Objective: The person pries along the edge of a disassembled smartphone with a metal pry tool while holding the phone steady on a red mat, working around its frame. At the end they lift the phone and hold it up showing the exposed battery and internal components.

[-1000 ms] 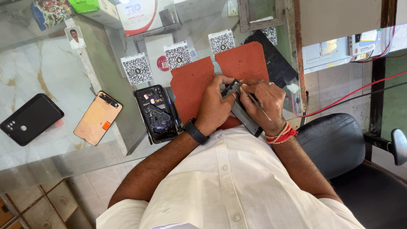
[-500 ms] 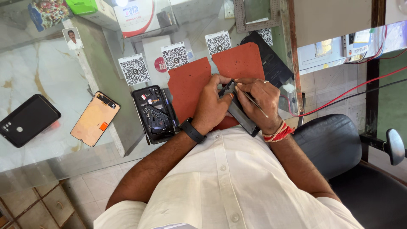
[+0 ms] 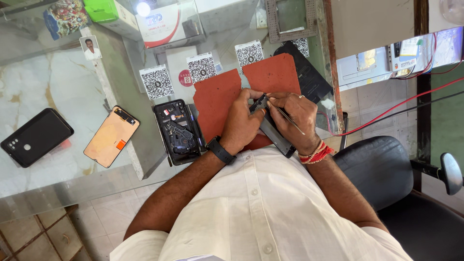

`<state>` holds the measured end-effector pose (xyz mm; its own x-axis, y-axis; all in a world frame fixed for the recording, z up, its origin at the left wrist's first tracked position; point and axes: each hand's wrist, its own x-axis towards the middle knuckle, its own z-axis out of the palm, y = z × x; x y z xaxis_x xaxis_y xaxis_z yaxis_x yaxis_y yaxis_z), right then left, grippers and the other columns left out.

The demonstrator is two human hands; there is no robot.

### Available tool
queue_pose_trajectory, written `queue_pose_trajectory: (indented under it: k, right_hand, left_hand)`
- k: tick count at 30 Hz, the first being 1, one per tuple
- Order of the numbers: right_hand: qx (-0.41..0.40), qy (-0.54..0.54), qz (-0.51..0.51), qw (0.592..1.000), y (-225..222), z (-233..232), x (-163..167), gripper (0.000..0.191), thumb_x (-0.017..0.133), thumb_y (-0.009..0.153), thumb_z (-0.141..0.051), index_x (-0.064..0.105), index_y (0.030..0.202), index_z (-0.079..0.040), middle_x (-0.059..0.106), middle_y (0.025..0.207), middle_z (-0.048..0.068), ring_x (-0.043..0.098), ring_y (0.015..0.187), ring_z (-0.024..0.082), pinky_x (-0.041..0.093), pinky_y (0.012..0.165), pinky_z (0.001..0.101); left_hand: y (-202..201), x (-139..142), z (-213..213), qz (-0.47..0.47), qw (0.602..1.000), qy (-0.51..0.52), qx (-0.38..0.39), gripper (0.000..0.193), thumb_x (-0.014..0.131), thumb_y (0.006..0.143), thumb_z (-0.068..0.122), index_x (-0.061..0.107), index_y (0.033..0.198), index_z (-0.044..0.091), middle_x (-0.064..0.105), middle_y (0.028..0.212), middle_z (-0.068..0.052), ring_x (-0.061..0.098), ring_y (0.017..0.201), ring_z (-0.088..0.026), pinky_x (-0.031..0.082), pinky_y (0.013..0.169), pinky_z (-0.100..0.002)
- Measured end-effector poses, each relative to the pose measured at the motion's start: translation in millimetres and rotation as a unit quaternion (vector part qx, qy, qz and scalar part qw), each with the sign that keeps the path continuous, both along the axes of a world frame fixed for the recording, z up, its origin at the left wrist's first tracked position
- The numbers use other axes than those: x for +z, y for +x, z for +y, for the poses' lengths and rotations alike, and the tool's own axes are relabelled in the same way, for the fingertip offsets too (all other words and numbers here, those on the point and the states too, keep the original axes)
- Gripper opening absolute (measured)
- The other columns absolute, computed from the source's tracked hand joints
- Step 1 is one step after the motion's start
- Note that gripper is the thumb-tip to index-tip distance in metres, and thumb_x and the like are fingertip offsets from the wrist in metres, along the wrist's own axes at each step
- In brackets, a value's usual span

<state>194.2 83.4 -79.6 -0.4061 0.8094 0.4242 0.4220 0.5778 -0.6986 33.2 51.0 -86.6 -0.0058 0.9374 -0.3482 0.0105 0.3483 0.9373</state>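
Left hand [image 3: 241, 123] clamps dark phone [image 3: 273, 133] at frame centre, over red mat [image 3: 217, 96]; right hand [image 3: 297, 118] pinches thin tool [image 3: 290, 120], tip at phone's upper end; opened phone [image 3: 176, 131] left.

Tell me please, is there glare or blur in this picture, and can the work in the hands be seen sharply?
Head view: a lamp reflects as a bright spot on the glass counter, with pale sheen around it. The left hand, right hand and dark phone part are sharp, but the fingers hide the tool's tip. The edges bend slightly from the wide lens.
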Motion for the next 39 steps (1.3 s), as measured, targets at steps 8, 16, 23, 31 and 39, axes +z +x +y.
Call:
queue_pose_trajectory:
  k: [8, 16, 23, 31, 39]
  right_hand:
    - [-0.026, 0.010, -0.020, 0.999, 0.0, -0.6, -3.6, 0.016, 0.080, 0.089, 0.006, 0.066, 0.093, 0.000, 0.076, 0.098, 0.013, 0.077, 0.088, 0.025, 0.060, 0.073, 0.0327]
    - [-0.050, 0.025, -0.021, 0.998, -2.6, 0.3, -4.0, 0.015, 0.079, 0.088, 0.004, 0.064, 0.090, -0.001, 0.075, 0.093, 0.013, 0.075, 0.078, 0.024, 0.058, 0.067, 0.0331]
    - [-0.055, 0.020, -0.014, 0.998, -2.8, -1.4, -2.1, 0.014, 0.079, 0.086, 0.004, 0.065, 0.089, 0.000, 0.074, 0.090, 0.013, 0.075, 0.077, 0.024, 0.058, 0.066, 0.0331]
    - [-0.062, 0.025, -0.020, 0.998, -3.3, -4.8, -1.5, 0.016, 0.079, 0.085, 0.004, 0.064, 0.087, 0.000, 0.074, 0.089, 0.013, 0.073, 0.074, 0.024, 0.056, 0.064, 0.0337]
    - [-0.060, 0.031, -0.017, 0.998, -2.0, -5.4, -3.8, 0.017, 0.079, 0.085, 0.005, 0.063, 0.085, 0.000, 0.074, 0.086, 0.012, 0.073, 0.072, 0.022, 0.056, 0.061, 0.0323]
  left_hand:
    - [2.2, 0.6, 1.2, -0.002, 0.999, -0.038, -0.003, 0.030, 0.060, 0.091, -0.002, 0.053, 0.121, -0.001, 0.068, 0.108, -0.015, 0.074, 0.077, -0.017, 0.067, 0.054, -0.028]
    - [6.2, -0.8, -0.4, 0.005, 1.000, -0.004, 0.006, 0.028, 0.061, 0.093, 0.000, 0.055, 0.120, -0.002, 0.069, 0.109, -0.015, 0.073, 0.078, -0.016, 0.066, 0.053, -0.028]
    - [5.8, -0.5, -0.8, 0.026, 1.000, -0.008, 0.001, 0.030, 0.061, 0.093, 0.002, 0.056, 0.121, -0.003, 0.070, 0.107, -0.014, 0.070, 0.069, -0.014, 0.063, 0.050, -0.028]
    - [6.1, -3.7, -3.3, 0.033, 0.999, -0.013, 0.000, 0.030, 0.062, 0.093, 0.002, 0.056, 0.122, -0.002, 0.070, 0.107, -0.016, 0.072, 0.073, -0.016, 0.064, 0.052, -0.028]
    - [4.8, -7.2, -3.0, 0.044, 0.999, 0.000, -0.006, 0.029, 0.062, 0.093, 0.000, 0.055, 0.121, -0.002, 0.067, 0.111, -0.015, 0.074, 0.087, -0.018, 0.067, 0.057, -0.028]
